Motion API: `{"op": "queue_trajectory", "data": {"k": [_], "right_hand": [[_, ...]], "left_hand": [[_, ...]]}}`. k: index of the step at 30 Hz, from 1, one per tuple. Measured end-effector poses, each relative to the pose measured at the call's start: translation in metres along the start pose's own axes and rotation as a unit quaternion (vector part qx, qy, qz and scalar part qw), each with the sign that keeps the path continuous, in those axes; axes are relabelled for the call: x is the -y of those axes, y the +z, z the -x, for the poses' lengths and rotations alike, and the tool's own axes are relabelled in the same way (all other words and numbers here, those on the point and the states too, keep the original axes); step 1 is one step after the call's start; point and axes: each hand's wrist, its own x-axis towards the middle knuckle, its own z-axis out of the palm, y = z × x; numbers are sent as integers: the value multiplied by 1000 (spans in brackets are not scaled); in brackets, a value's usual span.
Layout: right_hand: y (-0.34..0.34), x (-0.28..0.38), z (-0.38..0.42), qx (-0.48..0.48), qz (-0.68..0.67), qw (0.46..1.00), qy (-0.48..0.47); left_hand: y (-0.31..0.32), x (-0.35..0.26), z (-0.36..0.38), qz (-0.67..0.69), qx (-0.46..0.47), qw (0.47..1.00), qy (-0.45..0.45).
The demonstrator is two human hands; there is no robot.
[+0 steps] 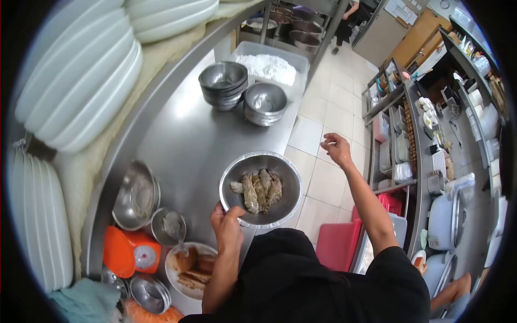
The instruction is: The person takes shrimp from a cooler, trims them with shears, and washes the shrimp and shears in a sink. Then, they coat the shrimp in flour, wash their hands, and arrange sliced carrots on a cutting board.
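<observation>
A steel bowl (295, 183) holding several raw, unpeeled prawns (259, 191) is at the front edge of the steel counter. My left hand (226, 226) grips its near left rim, thumb over the edge. To the right of the bowl, my right hand (337, 149) hangs in the air above the tiled floor. Its fingers are loosely bent and apart, and nothing shows in them. Left of my left forearm stands a white bowl (170, 267) with browned slices of food. Beside that is a small metal pot (161, 237) with a ladle (175, 229) in it.
Stacked steel bowls (265, 102) stand farther along the counter (188, 129), before a tub of white powder (266, 67). An orange scale (142, 255) sits at left. Red bins (333, 245) are at right. Another person's arm (452, 293) shows at lower right; someone stands far back.
</observation>
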Motion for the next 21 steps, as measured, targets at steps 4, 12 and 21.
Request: {"op": "queue_trajectory", "data": {"k": [4, 12, 21], "right_hand": [[-11, 57, -77, -9, 54, 985, -162], [70, 122, -280, 140, 183, 907, -353], [142, 113, -355, 282, 341, 792, -421]], "left_hand": [[34, -15, -35, -5, -25, 1000, 9], [116, -16, -96, 37, -146, 981, 125], [192, -2, -135, 47, -252, 953, 159]]}}
